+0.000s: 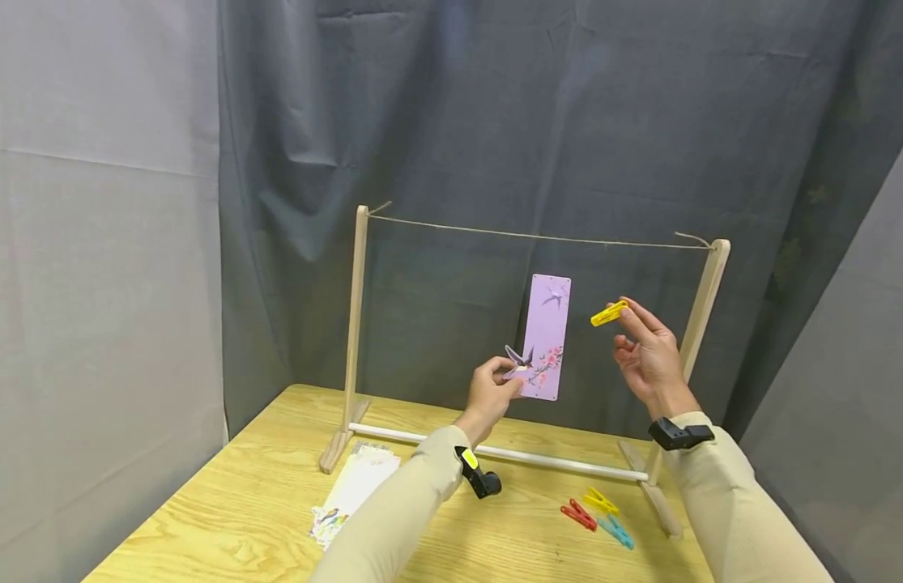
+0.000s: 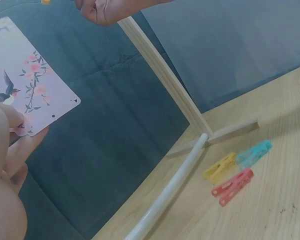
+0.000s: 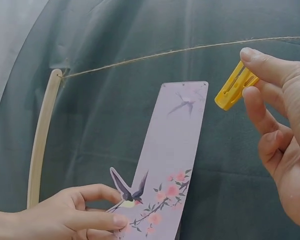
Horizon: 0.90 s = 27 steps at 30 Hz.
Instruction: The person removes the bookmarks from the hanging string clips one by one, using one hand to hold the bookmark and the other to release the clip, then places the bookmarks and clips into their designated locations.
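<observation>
My left hand (image 1: 492,392) pinches the lower left edge of a purple bookmark (image 1: 546,324) printed with swallows and pink blossoms. The bookmark stands upright in the air, below the twine (image 1: 495,233). To its right, my right hand (image 1: 651,356) pinches a yellow clothespin (image 1: 609,313) between thumb and fingers. In the right wrist view the clothespin (image 3: 235,87) is a little apart from the bookmark's top (image 3: 185,90) and under the string. The left wrist view shows only the lower part of the bookmark (image 2: 37,85) and cuts off my right hand (image 2: 110,7).
The twine runs between two wooden posts (image 1: 354,316) joined by a white bar (image 1: 524,457) near the table (image 1: 225,502). Red (image 1: 579,515), yellow (image 1: 601,500) and blue (image 1: 615,532) clothespins lie at the front right. A stack of printed cards (image 1: 359,482) lies at the left.
</observation>
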Each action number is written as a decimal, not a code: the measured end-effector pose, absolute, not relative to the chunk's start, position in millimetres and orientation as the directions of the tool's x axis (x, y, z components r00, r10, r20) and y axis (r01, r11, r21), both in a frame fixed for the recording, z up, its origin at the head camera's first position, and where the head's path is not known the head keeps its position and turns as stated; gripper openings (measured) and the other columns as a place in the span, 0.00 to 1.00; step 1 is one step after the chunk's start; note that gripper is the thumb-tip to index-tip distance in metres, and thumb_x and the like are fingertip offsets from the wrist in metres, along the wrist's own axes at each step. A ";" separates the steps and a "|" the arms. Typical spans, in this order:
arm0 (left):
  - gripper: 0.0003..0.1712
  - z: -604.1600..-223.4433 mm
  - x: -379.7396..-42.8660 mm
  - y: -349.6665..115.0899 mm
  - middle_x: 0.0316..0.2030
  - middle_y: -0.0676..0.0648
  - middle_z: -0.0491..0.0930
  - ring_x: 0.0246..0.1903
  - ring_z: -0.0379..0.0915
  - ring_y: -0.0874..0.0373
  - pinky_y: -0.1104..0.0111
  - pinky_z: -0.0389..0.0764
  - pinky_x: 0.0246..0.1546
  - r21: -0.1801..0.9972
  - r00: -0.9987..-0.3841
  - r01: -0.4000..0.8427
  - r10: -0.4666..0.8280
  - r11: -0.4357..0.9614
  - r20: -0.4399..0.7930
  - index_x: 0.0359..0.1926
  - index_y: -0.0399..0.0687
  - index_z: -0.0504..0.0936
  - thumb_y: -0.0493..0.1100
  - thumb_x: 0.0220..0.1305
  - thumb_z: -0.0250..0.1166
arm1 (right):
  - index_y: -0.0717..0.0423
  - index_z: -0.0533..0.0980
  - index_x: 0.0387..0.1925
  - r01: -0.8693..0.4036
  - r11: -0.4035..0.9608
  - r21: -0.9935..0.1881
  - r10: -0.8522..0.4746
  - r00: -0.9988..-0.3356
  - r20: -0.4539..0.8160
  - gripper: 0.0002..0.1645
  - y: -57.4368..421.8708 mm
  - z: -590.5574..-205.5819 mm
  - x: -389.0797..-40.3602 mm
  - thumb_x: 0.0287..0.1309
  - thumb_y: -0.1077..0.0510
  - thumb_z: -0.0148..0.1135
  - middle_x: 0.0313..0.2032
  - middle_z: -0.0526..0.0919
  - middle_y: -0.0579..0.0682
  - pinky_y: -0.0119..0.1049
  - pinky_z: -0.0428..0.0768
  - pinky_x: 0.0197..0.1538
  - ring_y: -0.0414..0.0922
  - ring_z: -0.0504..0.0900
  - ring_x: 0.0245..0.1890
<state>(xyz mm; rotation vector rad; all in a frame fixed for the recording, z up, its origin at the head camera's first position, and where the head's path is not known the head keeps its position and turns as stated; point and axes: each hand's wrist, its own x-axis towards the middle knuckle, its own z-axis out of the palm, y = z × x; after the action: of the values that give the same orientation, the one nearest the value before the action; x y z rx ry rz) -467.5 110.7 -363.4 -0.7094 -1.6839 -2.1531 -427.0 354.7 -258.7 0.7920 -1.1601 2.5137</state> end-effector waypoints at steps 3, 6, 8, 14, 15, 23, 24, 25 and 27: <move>0.13 -366.3 -466.0 106.5 0.36 0.37 0.86 0.35 0.85 0.50 0.49 0.85 0.44 0.810 -0.828 0.534 0.046 -0.242 0.559 0.47 0.30 0.80 0.22 0.61 0.64 | 0.60 0.79 0.62 -0.445 -0.642 -0.624 0.003 -0.816 0.579 0.19 354.1 -261.6 -427.5 0.73 0.67 0.59 0.52 0.87 0.55 0.31 0.76 0.22 0.43 0.83 0.21; 0.13 -369.7 -465.1 102.8 0.37 0.35 0.86 0.36 0.86 0.46 0.49 0.85 0.44 0.816 -0.830 0.535 0.043 -0.218 0.556 0.48 0.30 0.80 0.23 0.62 0.64 | 0.60 0.80 0.62 -0.442 -0.630 -0.639 -0.012 -0.817 0.576 0.18 353.6 -264.8 -428.2 0.74 0.67 0.59 0.52 0.87 0.55 0.31 0.77 0.23 0.43 0.83 0.21; 0.13 -371.7 -464.8 101.2 0.37 0.33 0.86 0.37 0.86 0.42 0.48 0.85 0.44 0.817 -0.832 0.534 0.036 -0.216 0.553 0.48 0.30 0.81 0.23 0.62 0.65 | 0.60 0.80 0.62 -0.443 -0.615 -0.653 -0.022 -0.818 0.575 0.19 353.2 -267.1 -428.6 0.74 0.66 0.59 0.52 0.87 0.54 0.31 0.78 0.24 0.43 0.84 0.22; 0.13 -373.1 -464.8 95.1 0.38 0.33 0.86 0.38 0.86 0.40 0.55 0.86 0.41 0.818 -0.831 0.532 0.047 -0.218 0.554 0.49 0.31 0.81 0.24 0.63 0.66 | 0.60 0.80 0.62 -0.446 -0.600 -0.664 -0.034 -0.815 0.579 0.19 351.5 -273.3 -430.9 0.74 0.66 0.59 0.51 0.88 0.54 0.31 0.78 0.25 0.42 0.84 0.22; 0.12 -373.7 -465.2 93.8 0.38 0.34 0.86 0.37 0.86 0.41 0.57 0.86 0.41 0.817 -0.831 0.533 0.047 -0.220 0.554 0.49 0.31 0.81 0.24 0.64 0.66 | 0.61 0.79 0.63 -0.445 -0.600 -0.665 -0.038 -0.814 0.579 0.19 350.9 -274.0 -431.3 0.74 0.66 0.58 0.51 0.87 0.54 0.31 0.78 0.25 0.42 0.84 0.22; 0.13 -382.9 -463.9 84.6 0.36 0.38 0.86 0.35 0.86 0.47 0.55 0.86 0.42 0.834 -0.847 0.512 0.041 -0.208 0.530 0.49 0.33 0.81 0.24 0.64 0.65 | 0.55 0.83 0.58 -0.442 -0.536 -0.719 -0.075 -0.824 0.562 0.16 346.1 -282.1 -433.0 0.75 0.65 0.57 0.51 0.88 0.51 0.30 0.78 0.26 0.40 0.83 0.22; 0.13 -383.5 -462.6 83.5 0.36 0.38 0.86 0.36 0.87 0.47 0.55 0.86 0.42 0.835 -0.847 0.510 0.045 -0.208 0.529 0.49 0.33 0.81 0.24 0.64 0.65 | 0.55 0.83 0.58 -0.445 -0.530 -0.722 -0.074 -0.823 0.563 0.16 345.8 -283.1 -432.5 0.75 0.65 0.58 0.52 0.88 0.51 0.30 0.78 0.26 0.40 0.82 0.22; 0.13 -383.9 -461.6 82.4 0.37 0.38 0.86 0.36 0.86 0.47 0.56 0.86 0.42 0.834 -0.847 0.511 0.046 -0.208 0.530 0.49 0.32 0.81 0.24 0.64 0.65 | 0.55 0.83 0.59 -0.448 -0.526 -0.723 -0.074 -0.823 0.563 0.16 345.6 -284.1 -431.9 0.75 0.64 0.58 0.52 0.87 0.51 0.30 0.78 0.26 0.40 0.82 0.22; 0.13 -383.9 -459.6 80.1 0.37 0.36 0.86 0.36 0.86 0.46 0.56 0.86 0.42 0.832 -0.845 0.513 0.047 -0.210 0.533 0.49 0.31 0.81 0.24 0.64 0.66 | 0.56 0.82 0.61 -0.447 -0.529 -0.722 -0.080 -0.820 0.566 0.17 344.9 -285.3 -430.5 0.74 0.64 0.59 0.54 0.87 0.52 0.30 0.78 0.26 0.40 0.83 0.22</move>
<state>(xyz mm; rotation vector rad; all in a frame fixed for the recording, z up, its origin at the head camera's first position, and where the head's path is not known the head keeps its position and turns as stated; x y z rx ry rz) -459.6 80.1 -383.9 -0.6586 -1.7415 -2.1270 -430.5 344.9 -285.3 0.8182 -1.3881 2.4349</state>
